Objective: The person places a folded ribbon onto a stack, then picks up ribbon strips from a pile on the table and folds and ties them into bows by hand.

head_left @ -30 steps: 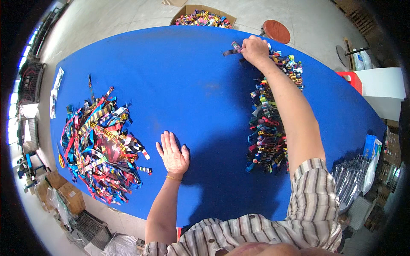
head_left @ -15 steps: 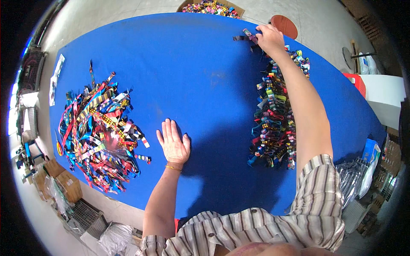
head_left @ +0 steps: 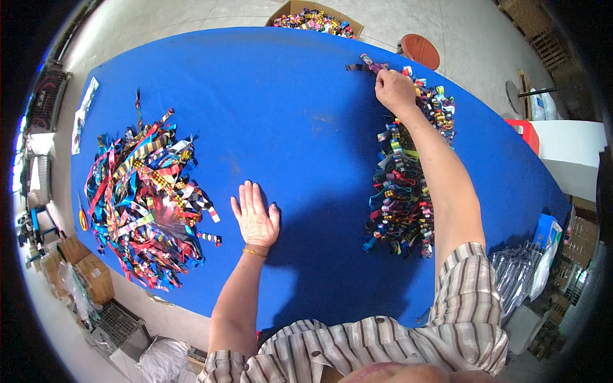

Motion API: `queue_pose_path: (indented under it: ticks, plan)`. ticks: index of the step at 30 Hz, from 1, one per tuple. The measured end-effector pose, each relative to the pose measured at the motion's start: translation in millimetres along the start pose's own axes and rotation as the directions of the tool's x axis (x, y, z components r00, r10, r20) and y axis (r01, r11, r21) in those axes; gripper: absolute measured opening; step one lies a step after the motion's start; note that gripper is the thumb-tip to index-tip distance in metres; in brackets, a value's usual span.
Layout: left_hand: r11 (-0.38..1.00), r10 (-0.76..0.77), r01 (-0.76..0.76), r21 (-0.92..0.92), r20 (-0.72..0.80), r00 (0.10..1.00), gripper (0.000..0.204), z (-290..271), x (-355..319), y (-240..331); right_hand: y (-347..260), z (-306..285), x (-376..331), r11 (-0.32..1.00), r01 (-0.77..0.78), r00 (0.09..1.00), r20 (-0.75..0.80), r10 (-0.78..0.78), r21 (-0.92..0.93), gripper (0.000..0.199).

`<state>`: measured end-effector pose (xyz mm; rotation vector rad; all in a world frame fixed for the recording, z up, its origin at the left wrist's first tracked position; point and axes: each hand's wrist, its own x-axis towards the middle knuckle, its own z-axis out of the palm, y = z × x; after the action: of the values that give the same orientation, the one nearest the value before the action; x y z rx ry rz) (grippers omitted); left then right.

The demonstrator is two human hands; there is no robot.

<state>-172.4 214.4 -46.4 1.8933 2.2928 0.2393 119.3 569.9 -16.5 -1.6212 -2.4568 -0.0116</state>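
Observation:
My left hand lies palm up on the blue table, fingers stretched out and holding nothing. At the far right, my right hand is closed, with its fingers bent down at the far end of a long row of folded, patterned straps. A purple patterned strap with a black end sticks out beside its fingertips. What the fingers grip, if anything, is hidden under the hand. On the left lies a loose, tangled heap of colourful straps, apart from my left hand.
Orange-handled scissors lie left of the heap, and a white printed strip lies at the left edge of the blue table. Beyond the table stand a cardboard box of straps and a round brown stool. Clear plastic bags are at the right.
My right hand has drawn back toward me along the strap row, and its fingers have curled down. The left hand has stayed palm up in place. The whole view has shifted slightly.

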Motion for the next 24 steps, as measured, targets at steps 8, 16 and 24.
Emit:
queue_pose_path:
  ticks: [8,16,24]
  plan:
    - [1.000,-0.004,0.004,-0.011,0.002,1.000,0.068,-0.3,-0.1,0.3,3.4,3.0,0.0,0.990,-0.142,0.986,-0.091,0.142,-0.002,0.009]
    - [1.000,-0.011,0.011,-0.008,0.002,1.000,0.067,-2.5,1.1,1.1,4.7,-6.1,3.2,0.982,-0.140,0.988,0.045,0.147,-0.130,0.013]
    - [1.000,-0.019,0.019,-0.021,0.001,1.000,0.067,-4.5,2.5,2.6,3.9,-9.2,11.0,0.975,-0.107,0.978,0.156,0.139,-0.195,0.017]
